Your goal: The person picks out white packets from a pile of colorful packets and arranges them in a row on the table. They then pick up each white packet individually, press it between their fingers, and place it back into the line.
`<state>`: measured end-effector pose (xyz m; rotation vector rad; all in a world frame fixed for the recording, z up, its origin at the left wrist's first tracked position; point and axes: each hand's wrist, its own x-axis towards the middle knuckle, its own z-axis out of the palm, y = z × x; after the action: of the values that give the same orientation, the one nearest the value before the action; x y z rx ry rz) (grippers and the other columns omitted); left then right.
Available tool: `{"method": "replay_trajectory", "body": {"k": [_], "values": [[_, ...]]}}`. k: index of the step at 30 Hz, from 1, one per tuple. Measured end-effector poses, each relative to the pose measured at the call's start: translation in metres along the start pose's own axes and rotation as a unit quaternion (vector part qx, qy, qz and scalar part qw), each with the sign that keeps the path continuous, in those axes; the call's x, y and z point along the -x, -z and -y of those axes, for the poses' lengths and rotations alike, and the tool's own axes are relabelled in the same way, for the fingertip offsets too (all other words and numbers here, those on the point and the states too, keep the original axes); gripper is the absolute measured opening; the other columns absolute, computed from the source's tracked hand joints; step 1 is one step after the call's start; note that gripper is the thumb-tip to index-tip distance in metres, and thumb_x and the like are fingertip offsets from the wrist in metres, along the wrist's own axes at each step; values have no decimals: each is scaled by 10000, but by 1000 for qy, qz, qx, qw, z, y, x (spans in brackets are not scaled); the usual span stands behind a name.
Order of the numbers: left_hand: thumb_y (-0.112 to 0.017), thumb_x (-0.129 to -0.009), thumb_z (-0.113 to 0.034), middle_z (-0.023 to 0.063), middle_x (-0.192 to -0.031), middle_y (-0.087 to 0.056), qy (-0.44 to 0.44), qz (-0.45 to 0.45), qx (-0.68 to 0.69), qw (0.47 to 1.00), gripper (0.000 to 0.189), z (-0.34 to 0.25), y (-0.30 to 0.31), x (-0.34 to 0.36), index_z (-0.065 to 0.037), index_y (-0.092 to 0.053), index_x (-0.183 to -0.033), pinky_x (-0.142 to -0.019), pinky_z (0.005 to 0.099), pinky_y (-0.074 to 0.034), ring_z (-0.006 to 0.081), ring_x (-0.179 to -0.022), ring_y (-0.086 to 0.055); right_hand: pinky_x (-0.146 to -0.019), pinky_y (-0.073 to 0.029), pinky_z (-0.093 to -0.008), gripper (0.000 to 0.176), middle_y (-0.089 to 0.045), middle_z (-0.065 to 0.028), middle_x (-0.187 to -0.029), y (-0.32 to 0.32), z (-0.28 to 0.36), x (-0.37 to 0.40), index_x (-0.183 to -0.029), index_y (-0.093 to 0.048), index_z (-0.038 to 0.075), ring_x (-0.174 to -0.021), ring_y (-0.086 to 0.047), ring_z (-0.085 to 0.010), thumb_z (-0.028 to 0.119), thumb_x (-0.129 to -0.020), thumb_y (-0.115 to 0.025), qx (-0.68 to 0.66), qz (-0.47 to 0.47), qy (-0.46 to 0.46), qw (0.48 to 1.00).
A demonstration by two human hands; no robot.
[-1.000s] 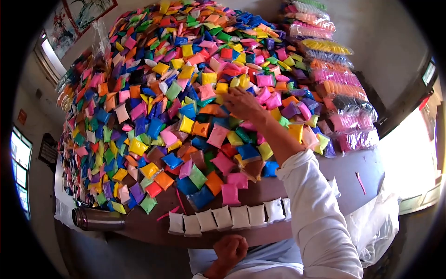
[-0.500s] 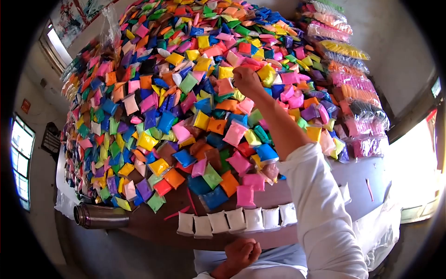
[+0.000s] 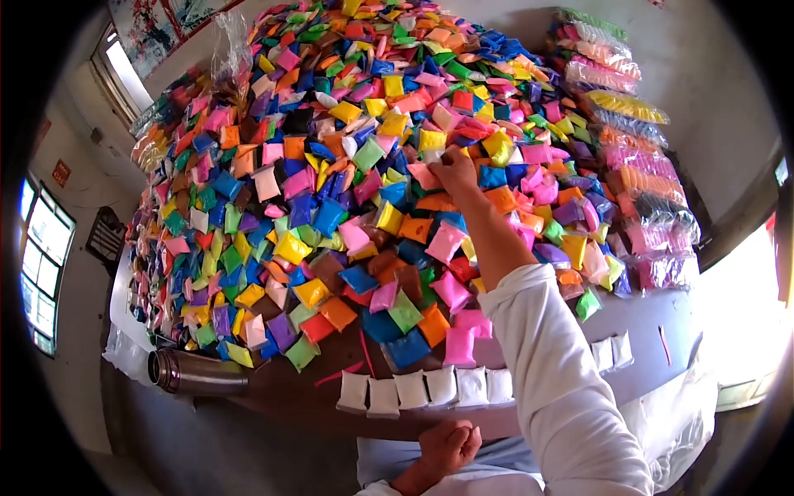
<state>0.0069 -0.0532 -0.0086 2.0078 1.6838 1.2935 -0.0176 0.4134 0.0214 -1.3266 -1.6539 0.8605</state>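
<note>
My right hand (image 3: 455, 172) reaches far into a big heap of small coloured packets (image 3: 331, 215). Its fingers are closed at the right edge of a salmon-pink packet (image 3: 424, 175), their tips partly hidden. A yellow packet (image 3: 499, 149) lies just right of this hand. Low in the view, my left hand (image 3: 449, 446) is a fist over my lap, by the table's near edge; whether anything is inside is hidden. In front of it runs a row of white packets (image 3: 408, 390), and more white packets (image 3: 612, 352) show beyond my right sleeve.
Clear bags of sorted packets (image 3: 641, 182) are stacked along the right side. A metal flask (image 3: 198, 374) lies at the table's left front edge. Red strips (image 3: 341, 374) rest near the white row, another strip (image 3: 665, 345) farther right. Plastic sheeting (image 3: 674, 413) hangs at the right.
My right hand has come down slightly onto the salmon-pink packet's edge. The view has shifted, and more white packets show right of my arm. My left hand remains a fist.
</note>
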Motion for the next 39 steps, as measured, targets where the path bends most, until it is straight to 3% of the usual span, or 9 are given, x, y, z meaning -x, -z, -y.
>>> {"method": "replay_trajectory", "body": {"k": [3, 6, 10, 15, 19, 24, 28, 31, 39], "values": [[-659, -688, -52, 25, -655, -564, 3, -15, 20, 1000, 148, 0, -2, 0, -95, -517, -680, -441, 314, -437, 221, -513, -537, -718, -499, -313, 368, -642, -113, -964, 19, -4, 11, -1058, -586, 15, -836, -628, -255, 149, -734, -700, -256, -35, -5, 966], [-668, -732, -123, 28, -676, -551, 6, 0, -2, 1000, 165, 3, -3, 5, -121, -508, -692, -454, 340, -445, 242, -542, -548, -668, -464, -223, 416, -629, -71, -935, 62, 8, 41, -1168, -539, 25, -789, -597, -130, 114, -784, -670, -331, 16, -9, 944], [-639, -740, -88, 59, -655, -556, -25, -32, 1, 999, 128, 4, -6, 5, -103, -529, -676, -463, 357, -442, 273, -542, -547, -686, -480, -294, 375, -633, -64, -999, 115, 12, 86, -1149, -559, 38, -852, -601, -169, 163, -807, -643, -424, 138, -67, 892], [-605, -775, -63, 101, -630, -544, -33, -73, 16, 997, 207, -2, -3, 0, -52, -490, -603, -466, 367, -428, 285, -531, -533, -534, -480, -243, 284, -638, -25, -862, 167, 35, 189, -1067, -587, 67, -735, -626, -119, 281, -881, -605, -407, 168, -107, 891], [-618, -787, -89, 103, -632, -527, -3, -53, 35, 998, 198, -6, 0, 0, -33, -503, -636, -475, 356, -423, 285, -536, -525, -631, -440, -218, 240, -628, -5, -871, 194, 39, 271, -1025, -609, 30, -739, -553, -55, 227, -888, -610, -405, 222, -5, 887], [-630, -795, -116, 100, -677, -555, 82, -2, 109, 991, 149, -24, 11, 12, -25, -551, -706, -555, 326, -439, 261, -605, -548, -555, -409, -178, 209, -612, 39, -815, 213, 24, 344, -991, -629, 42, -667, -526, -10, 141, -817, -689, -367, 231, -79, 898], [-588, -858, -216, 85, -791, -601, 26, 26, 124, 992, 218, -32, 16, 36, -9, -588, -791, -687, 272, -427, 193, -745, -553, -687, -437, -219, 312, -589, 4, -847, 222, 28, 387, -1014, -590, 27, -779, -537, -71, 177, -774, -721, -226, 327, -65, 915], [-543, -907, -350, 34, -834, -587, 284, 198, 411, 843, 357, -40, 6, 56, 3, -591, -933, -718, 255, -415, 96, -796, -508, -700, -442, -246, 314, -611, -40, -831, 222, 29, 405, -964, -607, -2, -788, -541, -89, 192, -751, -731, -81, 391, -21, 916], [-537, -902, -395, 106, -768, -578, 198, 217, 278, 914, 419, -67, 10, 55, 2, -595, -783, -641, 292, -432, 186, -684, -544, -649, -451, -244, 261, -625, -16, -759, 218, 15, 437, -882, -649, 6, -719, -554, -85, 204, -747, -753, -77, 431, -12, 899]]}}
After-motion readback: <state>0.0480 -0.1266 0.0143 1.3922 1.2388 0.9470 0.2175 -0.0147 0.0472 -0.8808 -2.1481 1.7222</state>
